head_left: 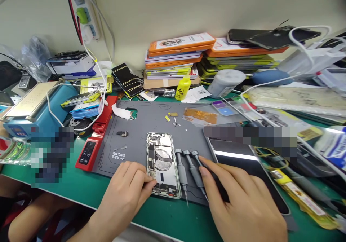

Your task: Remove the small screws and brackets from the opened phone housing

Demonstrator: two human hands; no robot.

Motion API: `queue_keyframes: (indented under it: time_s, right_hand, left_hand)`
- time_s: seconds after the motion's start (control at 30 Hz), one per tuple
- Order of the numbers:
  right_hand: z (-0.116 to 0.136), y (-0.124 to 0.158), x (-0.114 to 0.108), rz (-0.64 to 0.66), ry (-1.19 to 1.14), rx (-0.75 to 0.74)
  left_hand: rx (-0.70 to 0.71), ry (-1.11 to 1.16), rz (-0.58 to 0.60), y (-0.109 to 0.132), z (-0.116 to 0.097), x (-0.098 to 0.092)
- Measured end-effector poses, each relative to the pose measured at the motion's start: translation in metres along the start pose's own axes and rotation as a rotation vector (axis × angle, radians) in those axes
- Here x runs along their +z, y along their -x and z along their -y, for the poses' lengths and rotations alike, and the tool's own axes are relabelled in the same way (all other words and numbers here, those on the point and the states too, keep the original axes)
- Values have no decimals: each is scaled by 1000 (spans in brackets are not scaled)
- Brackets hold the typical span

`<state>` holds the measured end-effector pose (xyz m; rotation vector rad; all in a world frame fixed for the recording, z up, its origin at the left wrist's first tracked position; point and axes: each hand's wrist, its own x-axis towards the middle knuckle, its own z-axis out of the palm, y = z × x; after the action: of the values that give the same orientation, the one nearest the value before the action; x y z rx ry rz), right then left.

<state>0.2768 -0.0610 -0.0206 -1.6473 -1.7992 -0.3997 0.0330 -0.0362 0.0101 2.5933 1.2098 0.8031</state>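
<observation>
An opened phone [168,168] with bare inner parts lies on a grey work mat [135,123]. At its lower left edge is my left hand [125,189], thumb and fingertips pinched together; what they hold, if anything, is hidden. Two grey screwdrivers lie right of the phone, one screwdriver [182,173] beside it and another screwdriver [194,171] farther right. My right hand [240,198] has its thumb and fingers closed around a third, dark screwdriver [195,155], whose handle is partly covered by the hand.
A dark glass screen [235,152] lies under and beyond my right hand. Small parts, including a camera module [122,133], are on the mat. A red device [88,152] borders it on the left. Stacked boxes [175,54] and a yellow bottle [183,87] stand behind. Another person's arm [32,216] shows lower left.
</observation>
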Motion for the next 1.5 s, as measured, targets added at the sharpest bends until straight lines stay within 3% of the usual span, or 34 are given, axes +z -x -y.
queue_keyframes:
  time_s: [0.3, 0.47, 0.6, 0.9, 1.5]
  right_hand:
    - [0, 0, -1, 16, 3, 4]
    - [-1, 0, -2, 4, 2, -11]
    - [-1, 1, -3, 8, -6, -6]
    - [-1, -1, -1, 8, 7, -3]
    - [0, -2, -4, 26, 19, 24]
  left_hand:
    - [-105, 136, 24, -2, 0, -2]
    - [-71, 141, -8, 1, 1, 0]
    - [-58, 131, 58, -2, 2, -6]
    - [150, -87, 327, -13, 14, -23]
    - [284, -164, 335, -22, 19, -29]
